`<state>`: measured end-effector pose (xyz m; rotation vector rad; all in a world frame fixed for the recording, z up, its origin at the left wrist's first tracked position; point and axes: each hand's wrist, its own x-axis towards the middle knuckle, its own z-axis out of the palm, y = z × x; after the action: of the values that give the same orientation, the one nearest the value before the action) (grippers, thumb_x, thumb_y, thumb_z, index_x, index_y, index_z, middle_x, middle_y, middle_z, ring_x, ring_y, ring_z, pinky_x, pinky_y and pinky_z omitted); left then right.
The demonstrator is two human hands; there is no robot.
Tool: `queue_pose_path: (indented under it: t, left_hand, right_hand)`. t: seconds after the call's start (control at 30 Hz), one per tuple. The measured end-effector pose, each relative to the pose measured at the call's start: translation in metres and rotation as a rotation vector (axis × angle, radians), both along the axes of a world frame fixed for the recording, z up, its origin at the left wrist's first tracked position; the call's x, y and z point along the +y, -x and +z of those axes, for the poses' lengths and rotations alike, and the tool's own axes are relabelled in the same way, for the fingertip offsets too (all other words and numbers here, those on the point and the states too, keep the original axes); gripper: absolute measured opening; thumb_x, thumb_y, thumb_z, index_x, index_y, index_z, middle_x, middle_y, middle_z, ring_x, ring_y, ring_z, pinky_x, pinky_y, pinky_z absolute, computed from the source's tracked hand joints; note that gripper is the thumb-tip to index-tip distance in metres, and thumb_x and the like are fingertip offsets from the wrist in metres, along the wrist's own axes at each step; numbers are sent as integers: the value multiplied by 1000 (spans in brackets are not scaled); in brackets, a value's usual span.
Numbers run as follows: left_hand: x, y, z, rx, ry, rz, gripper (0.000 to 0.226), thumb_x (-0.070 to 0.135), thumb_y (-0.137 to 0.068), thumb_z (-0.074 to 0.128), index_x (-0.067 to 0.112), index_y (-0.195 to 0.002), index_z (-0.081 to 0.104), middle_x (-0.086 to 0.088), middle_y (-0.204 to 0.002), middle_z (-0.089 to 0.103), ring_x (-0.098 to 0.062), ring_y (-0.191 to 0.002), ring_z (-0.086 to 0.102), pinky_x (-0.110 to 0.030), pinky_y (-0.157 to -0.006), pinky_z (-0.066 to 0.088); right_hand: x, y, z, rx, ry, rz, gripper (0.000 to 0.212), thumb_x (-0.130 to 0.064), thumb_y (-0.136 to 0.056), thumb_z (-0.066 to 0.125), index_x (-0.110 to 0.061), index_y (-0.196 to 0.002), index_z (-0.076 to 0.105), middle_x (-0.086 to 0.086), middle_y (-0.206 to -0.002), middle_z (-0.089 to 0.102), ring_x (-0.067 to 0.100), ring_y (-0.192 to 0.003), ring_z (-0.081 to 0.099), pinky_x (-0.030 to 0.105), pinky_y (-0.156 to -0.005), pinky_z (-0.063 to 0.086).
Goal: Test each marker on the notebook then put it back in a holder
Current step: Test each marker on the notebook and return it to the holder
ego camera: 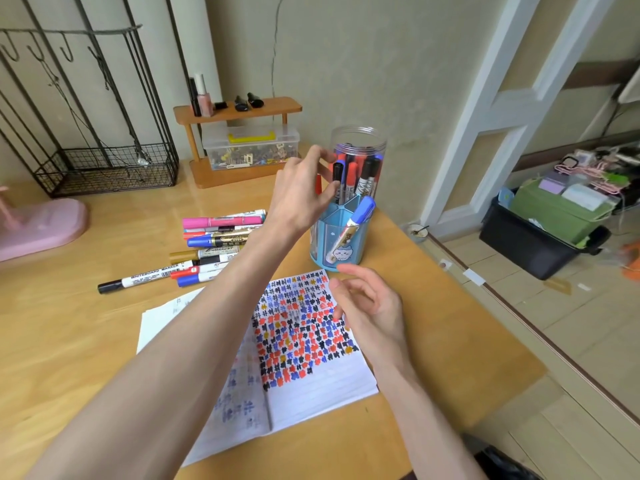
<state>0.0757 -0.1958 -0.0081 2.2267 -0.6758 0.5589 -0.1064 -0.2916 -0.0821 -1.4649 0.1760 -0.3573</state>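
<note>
The pale wooden bench (69, 341) carries an open notebook (329, 382) near the front, loose markers (214, 244) left of a blue holder (337, 237), and a clear jar (358, 147) behind the holder. A wooden shelf (221, 178), a wire basket (104, 168) and a pink stand (41, 223) sit at the back.

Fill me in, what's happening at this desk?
A person is testing markers on an open notebook whose page is full of red, blue and black marks. The left hand is up at the clear jar of markers, fingers at its wall; a grip can't be made out. The right hand hovers empty over the notebook, by the blue holder with one blue marker in it. Other loose markers lie on the table.
</note>
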Motion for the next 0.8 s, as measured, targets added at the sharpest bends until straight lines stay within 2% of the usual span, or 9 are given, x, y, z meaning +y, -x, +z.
queue_pose_path:
  t: [0.17, 0.3, 0.43, 0.6, 0.7, 0.8]
  left_hand:
    - [21, 9, -3, 13, 104, 7, 36, 28, -98, 70, 17, -129, 57, 4, -115, 70, -19, -112, 62, -38, -98, 48]
    - [74, 24, -5, 40, 146, 149, 29, 13, -99, 64, 16, -128, 59, 5, -115, 70, -16, -111, 64, -40, -97, 52]
    - [138, 31, -20, 202, -45, 292, 23, 10, -97, 64, 20, -118, 67, 7, -102, 72, -18, -106, 67, -36, -90, 52]
    - [197, 54, -45, 332, -340, 336, 20, 15, -90, 72, 30, -103, 69, 12, -91, 66, -30, -102, 66, -41, -82, 52]
    - [213, 65, -58, 319, -403, 308, 24, 18, -83, 80, 32, -99, 69, 6, -92, 66, -35, -99, 66, -45, -82, 55]
    - [216, 71, -66, 299, -432, 320, 24, 24, -84, 81, 29, -107, 73, 5, -91, 59, -36, -97, 63, -43, -80, 52]
  right_hand:
    - [0, 1, -1, -16, 7, 7, 21, -13, -94, 76, -15, -114, 73, 14, -88, 72, 11, -66, 63, 19, -58, 50]
    - [3, 1, -2, -5, -3, 22, 20, -12, -94, 76, -14, -114, 73, 5, -83, 70, 10, -64, 62, 17, -55, 47]
    - [5, -1, -4, 20, 18, 34, 20, -12, -93, 77, -15, -113, 74, 5, -84, 70, 11, -64, 61, 17, -55, 47]
    - [6, 1, -4, 50, 52, 77, 20, -13, -94, 77, -16, -113, 73, 0, -83, 71, 9, -65, 64, 18, -59, 49]
    - [8, 1, -4, 63, 82, 84, 21, -15, -93, 78, -18, -113, 73, -3, -83, 72, 9, -69, 67, 19, -63, 52]
    - [8, 0, -4, 73, 98, 84, 21, -17, -93, 78, -20, -113, 74, -2, -84, 72, 10, -69, 68, 20, -65, 53]
